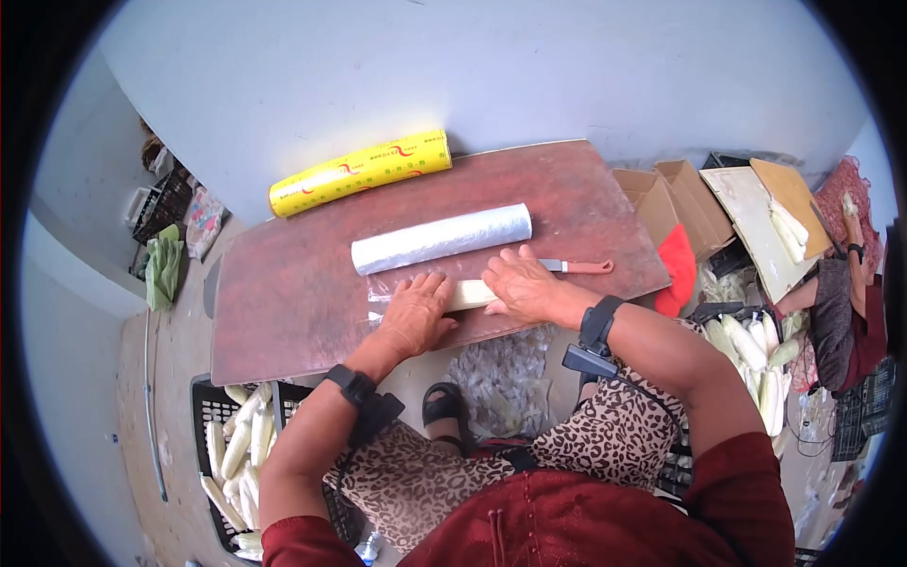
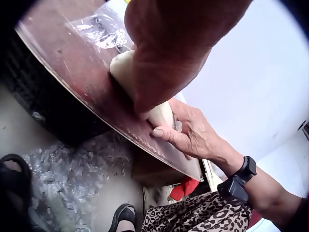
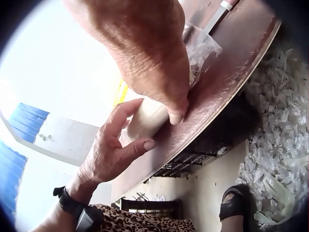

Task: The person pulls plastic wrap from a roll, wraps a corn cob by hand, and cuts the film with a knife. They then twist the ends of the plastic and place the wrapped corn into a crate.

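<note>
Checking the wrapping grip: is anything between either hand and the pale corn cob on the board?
Only cling film, it seems. Left hand and right hand rest on the corn cob; nothing else intervenes.

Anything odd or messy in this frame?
The floor under the board is littered with crumpled clear film scraps, beside the sandalled foot. On the board things look orderly: both hands, left hand and right hand, hold the pale cob on cling film, with the knife lying flat.
</note>
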The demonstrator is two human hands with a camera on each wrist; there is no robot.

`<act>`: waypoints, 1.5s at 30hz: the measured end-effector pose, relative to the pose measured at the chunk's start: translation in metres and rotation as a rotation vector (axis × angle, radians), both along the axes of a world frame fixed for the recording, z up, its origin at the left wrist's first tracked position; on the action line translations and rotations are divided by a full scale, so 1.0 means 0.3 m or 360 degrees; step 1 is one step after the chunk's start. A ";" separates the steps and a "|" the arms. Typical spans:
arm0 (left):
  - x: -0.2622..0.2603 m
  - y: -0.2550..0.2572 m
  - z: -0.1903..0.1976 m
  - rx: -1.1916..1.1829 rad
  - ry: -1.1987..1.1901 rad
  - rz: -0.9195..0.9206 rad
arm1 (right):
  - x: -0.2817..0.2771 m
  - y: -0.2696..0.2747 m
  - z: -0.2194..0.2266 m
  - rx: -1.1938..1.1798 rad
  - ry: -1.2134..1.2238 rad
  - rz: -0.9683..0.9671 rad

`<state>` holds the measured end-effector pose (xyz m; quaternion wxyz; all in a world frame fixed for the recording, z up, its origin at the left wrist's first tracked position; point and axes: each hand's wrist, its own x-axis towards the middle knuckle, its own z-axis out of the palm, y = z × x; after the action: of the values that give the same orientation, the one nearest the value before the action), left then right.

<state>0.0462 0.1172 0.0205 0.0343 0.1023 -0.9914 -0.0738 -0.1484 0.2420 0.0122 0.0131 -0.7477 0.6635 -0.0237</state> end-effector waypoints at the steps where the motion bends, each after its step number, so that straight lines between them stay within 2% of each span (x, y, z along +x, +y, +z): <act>1: 0.000 -0.008 -0.005 0.0039 -0.0048 0.0089 | -0.016 0.004 0.009 0.0026 0.0042 -0.0005; 3: 0.005 -0.030 -0.021 0.0115 -0.0145 0.0260 | -0.047 0.019 0.033 0.0077 0.0122 -0.0024; 6: 0.020 -0.071 -0.039 0.0201 -0.0142 0.0231 | -0.067 0.043 0.069 0.0219 0.0315 -0.0218; 9: 0.024 -0.077 -0.047 0.0255 -0.0063 0.0220 | -0.024 0.030 0.037 -0.0363 0.0270 -0.0279; 13: 0.011 -0.083 -0.052 0.0298 -0.0086 0.0220 | 0.096 -0.013 0.060 -0.0467 -0.0235 0.0129; 14: 0.007 -0.094 -0.064 0.0356 -0.0070 0.0227 | 0.109 -0.025 0.034 -0.0359 -0.0249 0.0143; 16: 0.005 -0.093 -0.056 0.0376 -0.0051 0.0240 | 0.100 -0.027 -0.029 -0.0459 -0.0196 0.0158; 18: 0.008 -0.096 -0.055 0.0400 -0.0020 0.0209 | 0.079 -0.100 -0.138 -0.0378 -0.0190 0.0084; 21: 0.008 -0.085 -0.038 0.0325 -0.0042 0.0255 | 0.059 -0.068 -0.061 -0.0128 -0.0382 0.0053; 24: 0.029 -0.086 -0.030 0.0310 -0.0124 0.0286 | 0.044 -0.055 -0.060 0.0066 -0.0465 0.0002; 29: 0.055 -0.105 -0.038 0.0273 -0.0283 0.0334 | 0.017 -0.021 -0.068 0.0075 -0.0305 0.0000; 38: 0.096 -0.110 0.008 0.0620 -0.0350 0.0440 | 0.040 -0.020 -0.053 0.0066 -0.0120 0.0002; 40: 0.117 -0.117 0.003 0.0215 -0.0335 0.0388 | 0.040 -0.022 -0.044 0.0096 -0.0106 -0.0004; 43: 0.160 -0.145 0.046 -0.0254 -0.0576 0.0675 | 0.040 -0.022 -0.013 0.0095 -0.0045 0.0027; 45: 0.193 -0.152 0.079 -0.0485 -0.0413 0.0754 | 0.041 -0.024 -0.009 0.0082 -0.0010 0.0031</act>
<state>0.1040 0.0717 0.0442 -0.0613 0.3327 -0.9357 0.0996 -0.1361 0.2348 0.0094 0.0347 -0.7536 0.6564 -0.0087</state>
